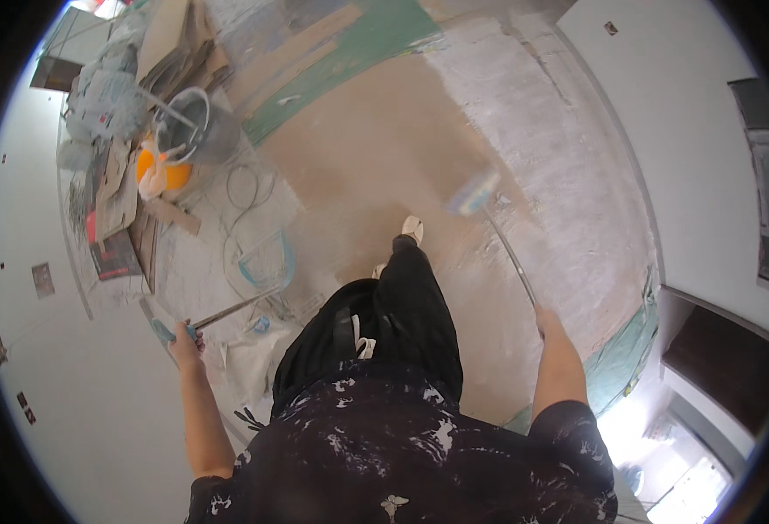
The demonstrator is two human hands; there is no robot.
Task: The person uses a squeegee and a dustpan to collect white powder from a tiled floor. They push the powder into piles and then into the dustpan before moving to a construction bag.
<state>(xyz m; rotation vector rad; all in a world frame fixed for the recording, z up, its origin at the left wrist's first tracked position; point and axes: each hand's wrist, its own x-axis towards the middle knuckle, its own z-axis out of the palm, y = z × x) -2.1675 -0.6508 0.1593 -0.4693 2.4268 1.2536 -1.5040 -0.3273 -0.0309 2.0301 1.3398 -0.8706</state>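
Note:
At the left, my left hand (188, 340) is closed round the handle of a long-handled dustpan (266, 265), whose light blue pan is low over the dusty floor beside my legs. My right hand (544, 321) grips the metal stick of a broom (473, 194). The broom's head, pale and blurred, is at the floor ahead of my feet and to the right. Light dust and a small scrap (503, 198) lie by its bristles. Brown protective sheeting (371, 137) covers the middle of the floor.
A grey bucket (221, 134) with a stick in it stands at the upper left beside an orange bucket (174, 175), filled plastic bags (106, 101) and flattened cardboard (119, 196). A cable (229, 229) runs along the floor near the dustpan. White walls (672, 124) rise on both sides.

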